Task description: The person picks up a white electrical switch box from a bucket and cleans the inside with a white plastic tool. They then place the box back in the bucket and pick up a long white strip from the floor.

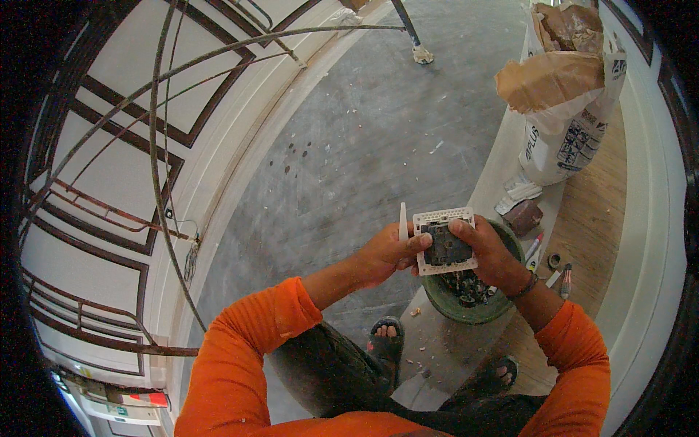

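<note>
Between my two hands is a white plastic electrical faceplate (445, 212) with a black socket module (449, 247) in its middle, seen from the back. My left hand (390, 252) grips its left edge, with the thumb on the module's side. A thin white plastic piece (403, 221) also stands upright in that hand. On the plate's right edge is my right hand (489, 251), its thumb pressing near the top of the module. Below the plate, a green bucket (464, 317) holds many small dark and metallic parts (467, 289), partly hidden by the hands.
Right of the bucket lie a roll of tape (554, 260), a screwdriver-like tool (566, 279), a marker-like item (535, 246) and a brown lump (523, 217). An open paper-lined sack (562, 136) stands beyond. Metal scaffold bars (158, 125) rise at left beside the panelled wall (131, 164).
</note>
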### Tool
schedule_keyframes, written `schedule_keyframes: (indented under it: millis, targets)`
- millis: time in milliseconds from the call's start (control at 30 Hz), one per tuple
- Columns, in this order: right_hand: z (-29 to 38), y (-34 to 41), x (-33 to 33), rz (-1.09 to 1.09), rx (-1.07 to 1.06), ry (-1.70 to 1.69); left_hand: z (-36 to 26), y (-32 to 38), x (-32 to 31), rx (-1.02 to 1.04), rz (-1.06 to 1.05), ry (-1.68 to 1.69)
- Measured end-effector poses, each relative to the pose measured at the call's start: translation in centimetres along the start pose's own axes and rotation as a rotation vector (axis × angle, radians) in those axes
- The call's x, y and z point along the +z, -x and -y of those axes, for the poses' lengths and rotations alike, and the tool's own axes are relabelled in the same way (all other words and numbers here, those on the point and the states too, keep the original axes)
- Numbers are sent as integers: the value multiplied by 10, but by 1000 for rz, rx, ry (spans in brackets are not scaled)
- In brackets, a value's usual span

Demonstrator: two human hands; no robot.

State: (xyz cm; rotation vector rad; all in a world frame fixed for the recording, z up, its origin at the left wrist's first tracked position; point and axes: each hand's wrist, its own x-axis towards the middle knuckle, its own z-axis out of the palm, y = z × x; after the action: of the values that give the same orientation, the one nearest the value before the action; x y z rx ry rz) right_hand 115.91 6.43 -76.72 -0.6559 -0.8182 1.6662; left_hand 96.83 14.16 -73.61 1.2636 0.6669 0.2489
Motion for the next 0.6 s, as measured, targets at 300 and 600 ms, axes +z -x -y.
schedule_keyframes:
  millis: [300,600]
  targets:
    - [0,0,-2,-4,16,-38,-4,0,2,-20,-19,-26]
    - [2,-1,-1,-28,-20,3,-11,3,4,-56,-32,7]
